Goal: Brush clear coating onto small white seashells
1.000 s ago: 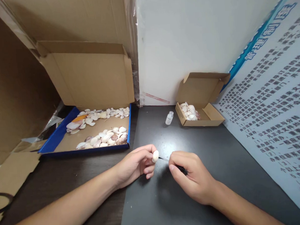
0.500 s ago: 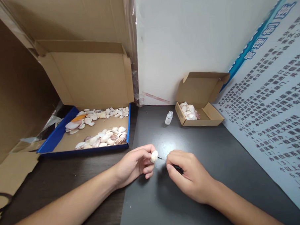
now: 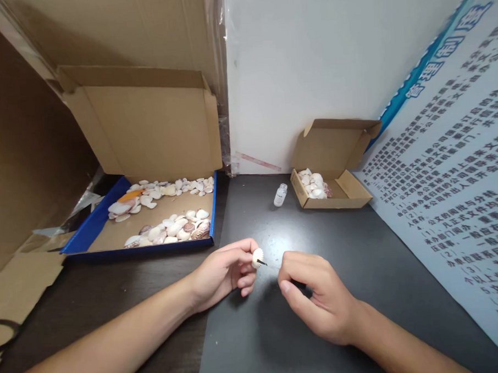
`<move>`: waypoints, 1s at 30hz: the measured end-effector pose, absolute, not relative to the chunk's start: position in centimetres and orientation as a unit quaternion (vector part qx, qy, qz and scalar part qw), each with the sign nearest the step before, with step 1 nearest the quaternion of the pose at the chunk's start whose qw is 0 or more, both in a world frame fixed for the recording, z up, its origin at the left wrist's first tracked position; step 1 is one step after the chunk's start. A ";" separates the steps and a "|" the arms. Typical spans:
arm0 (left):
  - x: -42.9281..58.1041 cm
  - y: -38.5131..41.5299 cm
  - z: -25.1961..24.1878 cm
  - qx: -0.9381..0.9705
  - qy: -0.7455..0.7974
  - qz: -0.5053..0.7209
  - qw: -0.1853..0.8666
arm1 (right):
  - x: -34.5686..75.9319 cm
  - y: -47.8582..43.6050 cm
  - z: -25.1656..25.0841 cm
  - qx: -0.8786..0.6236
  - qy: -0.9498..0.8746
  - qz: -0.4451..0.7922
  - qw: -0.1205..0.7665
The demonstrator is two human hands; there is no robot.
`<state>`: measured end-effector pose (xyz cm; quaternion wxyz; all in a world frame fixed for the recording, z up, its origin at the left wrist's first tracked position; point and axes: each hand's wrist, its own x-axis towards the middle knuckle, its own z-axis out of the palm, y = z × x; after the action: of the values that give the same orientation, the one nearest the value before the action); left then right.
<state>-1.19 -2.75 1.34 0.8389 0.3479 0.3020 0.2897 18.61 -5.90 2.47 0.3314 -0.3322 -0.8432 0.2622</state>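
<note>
Pinched between the thumb and fingers of my left hand (image 3: 230,270) is a small, ribbed white seashell (image 3: 257,257). My right hand (image 3: 315,293) is closed around a thin brush (image 3: 265,264), whose dark tip lies against or just in front of the shell. Its clear shaft runs back to my right fingers, and a dark handle is mostly hidden in the fist. Beyond the hands, a small glass bottle (image 3: 279,196) stands upright with its mouth uncapped, a white label on its side.
At the left, a blue-sided cardboard box (image 3: 111,236) holds two groups of seashells (image 3: 172,228), its lid raised. A smaller open cardboard box (image 3: 336,203) with white shells (image 3: 312,183) stands back right. A printed poster (image 3: 450,161) slants along the right side.
My right hand has shifted slightly right and down, and the brush tip now overlaps the shell's face. The shell has turned a little in my left fingers.
</note>
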 end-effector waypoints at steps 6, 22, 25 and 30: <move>-1.2 -2.7 1.2 0.346 0.301 0.290 0.840 | 18.4 -5.7 2.4 -0.411 -0.826 0.252 0.291; -1.2 -2.8 1.4 0.357 0.311 0.286 0.833 | 18.5 -6.0 2.5 -0.379 -0.834 0.261 0.303; -1.3 -2.8 1.3 0.354 0.303 0.288 0.836 | 18.4 -5.8 2.4 -0.429 -0.822 0.258 0.271; -1.4 -2.7 1.0 0.353 0.292 0.292 0.839 | 18.3 -5.6 2.3 -0.410 -0.825 0.262 0.286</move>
<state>-1.40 -2.73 1.02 0.8394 0.3533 0.2922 0.2919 18.33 -5.64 2.31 0.2860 -0.4102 -0.8254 0.2619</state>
